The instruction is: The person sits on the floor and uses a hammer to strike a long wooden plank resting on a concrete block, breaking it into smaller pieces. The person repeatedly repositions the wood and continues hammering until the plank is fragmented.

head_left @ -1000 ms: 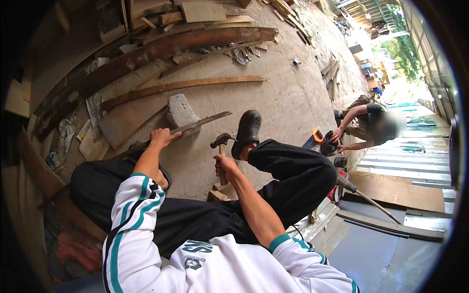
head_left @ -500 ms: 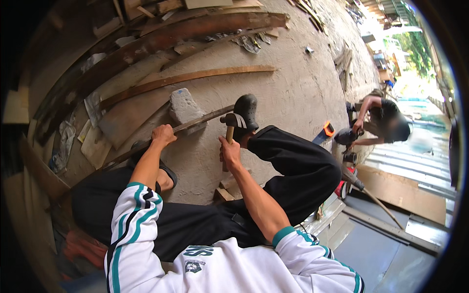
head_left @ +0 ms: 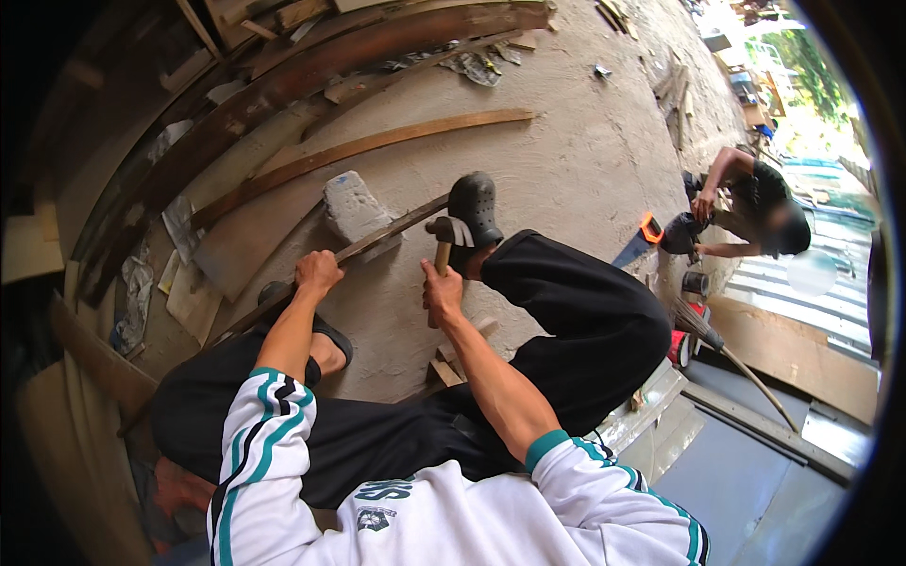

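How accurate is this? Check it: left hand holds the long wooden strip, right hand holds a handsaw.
Wrong on one count: the head view shows the right hand holding a claw hammer. The left hand holds the long wooden strip.

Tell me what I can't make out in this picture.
All in the head view:
Middle of the hammer handle: hidden by the right hand.
Part of the long strip: covered by the left hand.
Middle of the left clog: behind the left forearm.
Dark thing by the co-worker: too small to identify.
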A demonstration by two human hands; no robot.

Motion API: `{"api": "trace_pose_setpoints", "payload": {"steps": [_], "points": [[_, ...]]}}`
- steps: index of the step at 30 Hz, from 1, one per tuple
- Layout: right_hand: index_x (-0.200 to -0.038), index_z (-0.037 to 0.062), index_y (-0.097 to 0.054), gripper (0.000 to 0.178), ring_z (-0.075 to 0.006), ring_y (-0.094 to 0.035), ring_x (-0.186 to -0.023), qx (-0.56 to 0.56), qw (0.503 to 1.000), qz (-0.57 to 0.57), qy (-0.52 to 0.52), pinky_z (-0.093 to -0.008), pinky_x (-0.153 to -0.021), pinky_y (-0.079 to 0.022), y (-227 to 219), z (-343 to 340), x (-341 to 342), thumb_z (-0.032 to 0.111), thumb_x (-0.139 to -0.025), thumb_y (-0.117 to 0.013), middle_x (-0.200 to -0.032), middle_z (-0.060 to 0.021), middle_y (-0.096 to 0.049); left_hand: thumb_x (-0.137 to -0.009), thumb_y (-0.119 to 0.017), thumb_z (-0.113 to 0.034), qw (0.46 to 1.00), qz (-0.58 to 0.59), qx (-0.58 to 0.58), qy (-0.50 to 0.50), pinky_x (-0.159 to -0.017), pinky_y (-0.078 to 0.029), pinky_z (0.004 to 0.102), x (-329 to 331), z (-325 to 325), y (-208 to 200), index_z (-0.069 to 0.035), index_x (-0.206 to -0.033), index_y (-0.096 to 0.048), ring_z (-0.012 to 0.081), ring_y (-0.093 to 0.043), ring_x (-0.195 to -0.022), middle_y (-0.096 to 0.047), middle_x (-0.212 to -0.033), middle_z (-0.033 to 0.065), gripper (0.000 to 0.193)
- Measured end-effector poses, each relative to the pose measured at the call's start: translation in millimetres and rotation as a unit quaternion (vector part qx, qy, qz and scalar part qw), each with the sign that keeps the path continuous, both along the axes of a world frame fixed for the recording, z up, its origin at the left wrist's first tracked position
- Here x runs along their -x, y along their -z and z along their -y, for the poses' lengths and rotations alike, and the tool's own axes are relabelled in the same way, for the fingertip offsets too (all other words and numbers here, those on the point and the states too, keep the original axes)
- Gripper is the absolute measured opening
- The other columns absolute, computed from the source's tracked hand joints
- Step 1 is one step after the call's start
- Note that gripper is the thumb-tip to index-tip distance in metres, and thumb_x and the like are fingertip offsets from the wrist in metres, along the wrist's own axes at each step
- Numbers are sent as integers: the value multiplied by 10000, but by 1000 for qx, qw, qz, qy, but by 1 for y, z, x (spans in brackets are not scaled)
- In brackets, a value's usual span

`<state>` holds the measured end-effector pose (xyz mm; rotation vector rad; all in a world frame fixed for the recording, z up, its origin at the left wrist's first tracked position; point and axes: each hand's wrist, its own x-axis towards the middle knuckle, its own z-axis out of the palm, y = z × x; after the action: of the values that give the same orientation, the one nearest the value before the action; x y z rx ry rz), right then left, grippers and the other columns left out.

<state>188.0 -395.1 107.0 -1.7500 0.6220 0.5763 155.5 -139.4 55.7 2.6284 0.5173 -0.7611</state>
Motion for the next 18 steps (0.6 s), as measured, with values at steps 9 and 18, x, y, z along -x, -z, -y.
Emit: {"api": "trace_pose_setpoints", "payload": {"steps": [9, 18], "points": [[-694, 34, -545, 307, -105, -483, -434, -4, 995, 88, -42, -305, -408, -389, 16, 0, -33, 243, -870, -686, -542, 0, -504, -781, -755, -368, 1000, -11, 15, -3, -841, -563, 451, -3, -4, 2, -51, -978, -759, 370, -706, -939, -725, -976, 205, 373], [-717, 34, -560, 278, -118, -500, -426, 102, 984, 64, -131, -306, -397, -417, 55, -5, -53, 244, -855, -679, -559, -13, -532, -766, -746, -316, 999, -29, 33, -4, -854, -556, 453, -5, -8, 9, -48, -954, -763, 379, -701, -944, -719, -977, 218, 328]]}}
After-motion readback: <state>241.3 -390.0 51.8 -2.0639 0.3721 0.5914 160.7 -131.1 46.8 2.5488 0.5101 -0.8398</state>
